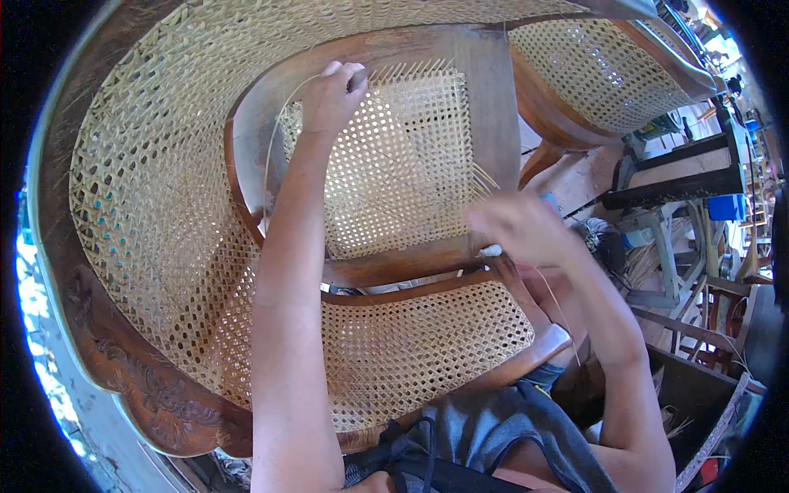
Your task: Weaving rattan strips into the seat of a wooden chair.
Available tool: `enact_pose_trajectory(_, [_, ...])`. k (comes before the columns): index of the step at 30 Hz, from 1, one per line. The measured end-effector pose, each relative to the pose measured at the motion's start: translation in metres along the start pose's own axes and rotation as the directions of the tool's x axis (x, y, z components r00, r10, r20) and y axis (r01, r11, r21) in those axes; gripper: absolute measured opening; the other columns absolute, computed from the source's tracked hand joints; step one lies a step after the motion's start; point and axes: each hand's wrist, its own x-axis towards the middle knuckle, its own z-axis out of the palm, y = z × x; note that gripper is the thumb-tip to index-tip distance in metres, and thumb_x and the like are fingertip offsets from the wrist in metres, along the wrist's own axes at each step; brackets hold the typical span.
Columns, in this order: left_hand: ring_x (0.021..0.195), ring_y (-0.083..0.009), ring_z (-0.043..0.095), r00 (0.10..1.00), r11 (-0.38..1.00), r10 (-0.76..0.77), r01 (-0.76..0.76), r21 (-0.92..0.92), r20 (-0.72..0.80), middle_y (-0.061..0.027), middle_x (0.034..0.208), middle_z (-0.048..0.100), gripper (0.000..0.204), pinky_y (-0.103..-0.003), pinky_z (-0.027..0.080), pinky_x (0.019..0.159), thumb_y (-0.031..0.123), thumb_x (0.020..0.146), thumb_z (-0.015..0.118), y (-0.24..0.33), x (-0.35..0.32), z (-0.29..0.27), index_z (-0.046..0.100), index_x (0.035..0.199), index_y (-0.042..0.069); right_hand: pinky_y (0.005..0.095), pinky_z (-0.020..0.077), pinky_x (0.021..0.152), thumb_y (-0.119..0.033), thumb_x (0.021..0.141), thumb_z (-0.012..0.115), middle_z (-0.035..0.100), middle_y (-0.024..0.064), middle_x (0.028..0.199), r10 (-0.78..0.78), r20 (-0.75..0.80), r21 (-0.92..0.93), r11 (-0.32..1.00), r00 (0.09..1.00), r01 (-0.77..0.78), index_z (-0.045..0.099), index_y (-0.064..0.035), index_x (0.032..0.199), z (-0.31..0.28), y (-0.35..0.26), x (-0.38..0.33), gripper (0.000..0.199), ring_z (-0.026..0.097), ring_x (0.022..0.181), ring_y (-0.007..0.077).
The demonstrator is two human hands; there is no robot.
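Observation:
A woven cane seat panel point(394, 172) fills the wooden seat frame point(485, 99) of a curved chair in front of me. My left hand point(331, 99) rests at the panel's far left edge, its fingers closed around a small dark rounded piece point(357, 80) that I cannot name. Beside that hand, a row of cane ends point(419, 67) sticks up along the far edge. Motion blurs my right hand point(522, 223), which is over the panel's near right corner. Loose cane strands point(486, 182) stand out just beyond it. Whether its fingers hold a strand is unclear.
The chair's caned back point(156, 189) curves around the left, with a carved wooden rim point(148, 370). Another caned section point(592, 70) is at the far right. Beyond are a dark wooden frame point(682, 181) and a box-like bin point(699, 403) near my right elbow.

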Motion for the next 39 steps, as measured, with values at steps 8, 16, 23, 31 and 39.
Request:
enact_pose_trajectory(8, [0.086, -0.033, 0.067, 0.981, 0.967, -0.191, 0.192, -0.167, 0.025, -0.0199, 0.094, 0.067, 0.031, -0.041, 0.052, 0.076, 0.031, 0.094, 0.061, -0.01, -0.012, -0.002, 0.064, 0.103, 0.002, 0.0357, 0.0543, 0.079, -0.014, 0.088, 0.062, 0.069, 0.0131, 0.096, -0.15, -0.493, -0.119, 0.987, 0.857, 0.105, 0.066, -0.0052, 0.11, 0.033, 0.054, 0.229, 0.024, 0.068, 0.084, 0.0267])
enact_pose_trajectory(16, [0.091, -0.0379, 0.064, 0.985, 0.969, -0.142, 0.117, -0.218, -0.1, -0.0224, 0.097, 0.065, 0.021, -0.045, 0.052, 0.078, 0.015, 0.089, 0.062, -0.012, -0.034, 0.013, 0.06, 0.103, 0.0, 0.0406, 0.054, 0.073, -0.022, 0.087, 0.061, 0.068, 0.0126, 0.09, -0.175, -0.448, -0.286, 0.957, 0.877, 0.045, 0.065, -0.0106, 0.101, 0.046, 0.047, 0.253, 0.019, 0.068, 0.085, 0.0303])
enact_pose_trajectory(23, [0.089, -0.0391, 0.063, 0.985, 0.973, -0.071, 0.034, -0.227, -0.159, -0.0208, 0.096, 0.062, 0.02, -0.046, 0.051, 0.076, 0.008, 0.085, 0.063, -0.016, -0.04, 0.016, 0.057, 0.103, 0.001, 0.0425, 0.0536, 0.064, -0.021, 0.086, 0.063, 0.069, 0.0074, 0.081, -0.319, -0.463, -0.368, 0.918, 0.827, 0.148, 0.059, -0.0121, 0.102, 0.043, 0.041, 0.256, 0.019, 0.069, 0.074, 0.0301])
enact_pose_trajectory(31, [0.088, -0.0399, 0.063, 0.976, 0.966, -0.094, 0.042, -0.257, -0.194, -0.0204, 0.095, 0.063, 0.019, -0.046, 0.051, 0.076, 0.01, 0.088, 0.063, -0.011, -0.046, 0.018, 0.058, 0.103, 0.0, 0.042, 0.0556, 0.071, -0.016, 0.083, 0.066, 0.068, 0.012, 0.088, -0.292, -0.43, -0.342, 0.928, 0.854, 0.145, 0.063, -0.0052, 0.1, 0.041, 0.051, 0.258, 0.02, 0.068, 0.079, 0.032])
enact_pose_trajectory(39, [0.093, -0.0379, 0.062, 0.981, 0.968, -0.107, 0.066, -0.241, -0.164, -0.0193, 0.099, 0.063, 0.02, -0.044, 0.05, 0.08, 0.01, 0.087, 0.063, -0.01, -0.045, 0.015, 0.059, 0.103, 0.0, 0.0426, 0.0562, 0.074, -0.013, 0.085, 0.063, 0.067, 0.0168, 0.093, -0.47, -0.295, -0.546, 0.797, 0.832, 0.257, 0.068, -0.0029, 0.102, 0.039, 0.053, 0.251, 0.02, 0.067, 0.082, 0.0343])
